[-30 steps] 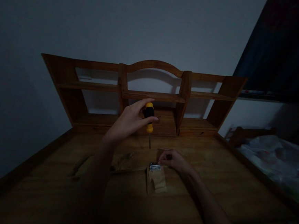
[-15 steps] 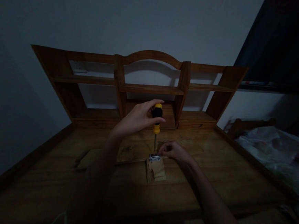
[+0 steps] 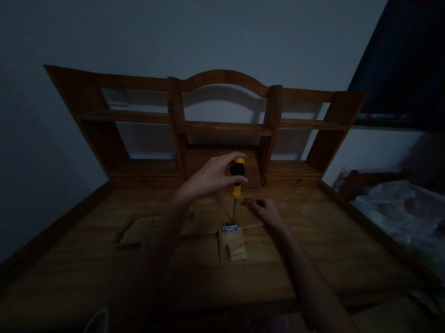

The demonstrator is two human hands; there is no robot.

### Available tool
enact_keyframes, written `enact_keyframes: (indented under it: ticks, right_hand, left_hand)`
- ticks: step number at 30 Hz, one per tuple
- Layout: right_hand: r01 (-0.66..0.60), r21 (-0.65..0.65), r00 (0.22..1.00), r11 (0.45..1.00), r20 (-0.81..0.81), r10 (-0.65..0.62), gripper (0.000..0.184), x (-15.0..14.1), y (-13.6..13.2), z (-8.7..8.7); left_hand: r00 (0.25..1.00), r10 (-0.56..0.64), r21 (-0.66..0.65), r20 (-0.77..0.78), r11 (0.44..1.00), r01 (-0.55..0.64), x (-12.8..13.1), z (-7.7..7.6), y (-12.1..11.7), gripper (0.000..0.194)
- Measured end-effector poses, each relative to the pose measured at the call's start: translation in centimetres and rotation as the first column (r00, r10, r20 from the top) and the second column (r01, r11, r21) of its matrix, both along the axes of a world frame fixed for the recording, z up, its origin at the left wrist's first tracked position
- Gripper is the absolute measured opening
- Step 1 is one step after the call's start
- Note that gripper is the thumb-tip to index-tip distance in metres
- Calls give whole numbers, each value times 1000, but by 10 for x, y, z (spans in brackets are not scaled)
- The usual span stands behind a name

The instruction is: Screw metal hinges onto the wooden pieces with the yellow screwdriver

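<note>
Our left hand (image 3: 212, 178) grips the screwdriver (image 3: 238, 172) upright, tip at the hinge (image 3: 230, 227) on the wooden block (image 3: 234, 248); we should press straight. Our right hand (image 3: 265, 211) curls nearby, maybe empty; we can't tell.

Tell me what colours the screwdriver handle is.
The handle is yellow and black, clearest in the head view.

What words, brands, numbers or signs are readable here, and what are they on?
No readable text anywhere.
Yellow-and-black screwdriver: no legible marking; too small and dark.
Metal hinge: too small to tell.
Clear plastic bag: any print is too blurred.
Items on the window ledge: too small and dim to read.
</note>
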State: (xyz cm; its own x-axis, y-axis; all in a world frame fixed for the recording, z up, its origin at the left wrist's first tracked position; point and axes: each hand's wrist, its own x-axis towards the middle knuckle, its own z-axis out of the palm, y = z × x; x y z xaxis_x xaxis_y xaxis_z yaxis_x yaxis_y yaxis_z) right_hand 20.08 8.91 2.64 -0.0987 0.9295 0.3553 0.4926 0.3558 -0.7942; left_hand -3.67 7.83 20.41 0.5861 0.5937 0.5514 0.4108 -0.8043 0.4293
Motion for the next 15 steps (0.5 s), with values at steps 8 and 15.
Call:
enact_keyframes:
  ticks: [8,15]
  right_hand:
    - [20,-18,1000,1000,2,-20,33,0,2,-3]
    - [11,-16,1000,1000,7,-11,33,-1,1,-3]
  left_hand:
    - [1000,-1,0,24,1000,1,-1,4,-6,53]
    - [1000,6,-11,-3,1000,-6,4,2,-4,53]
